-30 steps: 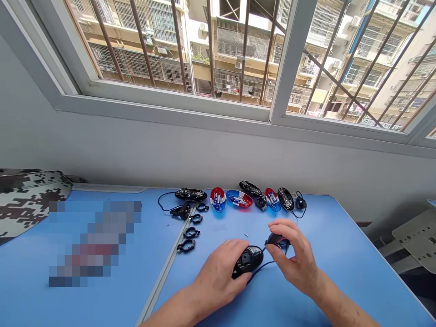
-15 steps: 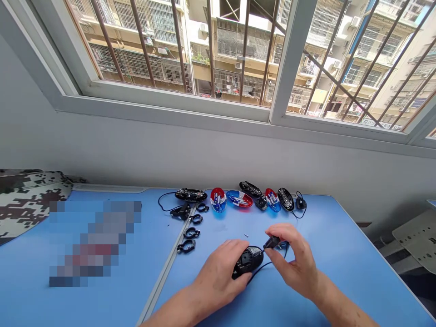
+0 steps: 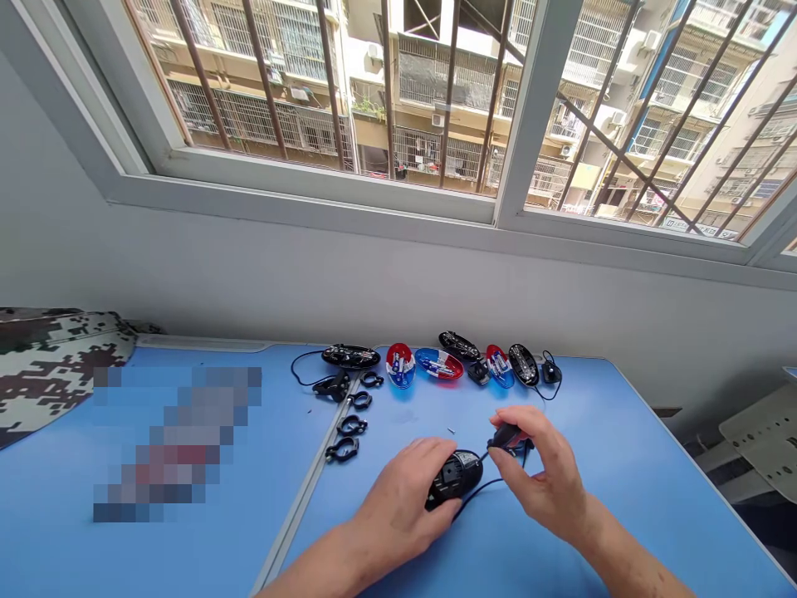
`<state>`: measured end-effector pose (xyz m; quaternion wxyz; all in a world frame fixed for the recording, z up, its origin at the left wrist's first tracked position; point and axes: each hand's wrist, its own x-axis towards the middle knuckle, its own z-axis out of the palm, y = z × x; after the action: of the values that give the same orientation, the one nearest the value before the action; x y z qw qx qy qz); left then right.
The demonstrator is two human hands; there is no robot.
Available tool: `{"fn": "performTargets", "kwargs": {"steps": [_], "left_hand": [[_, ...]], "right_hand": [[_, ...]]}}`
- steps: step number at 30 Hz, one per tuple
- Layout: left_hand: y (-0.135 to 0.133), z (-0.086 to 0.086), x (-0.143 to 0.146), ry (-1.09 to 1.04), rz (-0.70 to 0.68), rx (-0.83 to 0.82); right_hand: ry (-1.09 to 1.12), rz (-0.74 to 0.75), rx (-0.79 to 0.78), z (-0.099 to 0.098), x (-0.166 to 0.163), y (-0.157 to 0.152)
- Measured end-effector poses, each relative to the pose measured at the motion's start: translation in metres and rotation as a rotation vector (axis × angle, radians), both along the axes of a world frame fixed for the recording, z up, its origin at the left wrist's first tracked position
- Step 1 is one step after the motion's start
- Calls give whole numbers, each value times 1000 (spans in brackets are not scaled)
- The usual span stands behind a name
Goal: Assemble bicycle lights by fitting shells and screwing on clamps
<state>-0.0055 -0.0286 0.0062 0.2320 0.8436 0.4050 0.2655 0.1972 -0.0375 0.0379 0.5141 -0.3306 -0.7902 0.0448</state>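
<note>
Black oval housing (image 3: 457, 475), lower centre of the frame, rests on the blue table (image 3: 623, 465) under the curled fingers of the left hand (image 3: 398, 507). The right hand (image 3: 548, 482) pinches the small black switch (image 3: 503, 435) on its wire (image 3: 479, 488). Assembly appears part-way: red-and-blue lenses (image 3: 437, 363) and ring clamps (image 3: 349, 426) lie loose above.

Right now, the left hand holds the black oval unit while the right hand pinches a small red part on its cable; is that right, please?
Not quite: the head view shows the small part on the cable is black, not red. The left hand holds the black oval unit; the right hand pinches that part.
</note>
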Motion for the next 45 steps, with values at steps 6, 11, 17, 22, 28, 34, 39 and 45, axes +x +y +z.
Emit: {"fn": "performTargets", "kwargs": {"steps": [6, 11, 17, 22, 28, 34, 39, 45], "left_hand": [[-1, 2, 0, 11, 0, -5], [0, 2, 0, 30, 5, -16], [0, 4, -2, 40, 18, -41], [1, 5, -4, 66, 40, -23], [3, 8, -6, 136, 87, 25], [3, 11, -5, 181, 162, 73], [4, 9, -6, 215, 166, 85], [5, 6, -7, 210, 180, 76]], "right_hand": [[5, 4, -12, -2, 2, 3], [1, 11, -14, 0, 2, 1], [5, 15, -11, -1, 3, 2], [8, 9, -23, -1, 3, 1], [37, -58, 1, -3, 3, 5], [-88, -165, 67, -18, 5, 14], [-112, -325, 160, -9, 24, 22], [-115, -631, 114, 11, 60, 22]]}}
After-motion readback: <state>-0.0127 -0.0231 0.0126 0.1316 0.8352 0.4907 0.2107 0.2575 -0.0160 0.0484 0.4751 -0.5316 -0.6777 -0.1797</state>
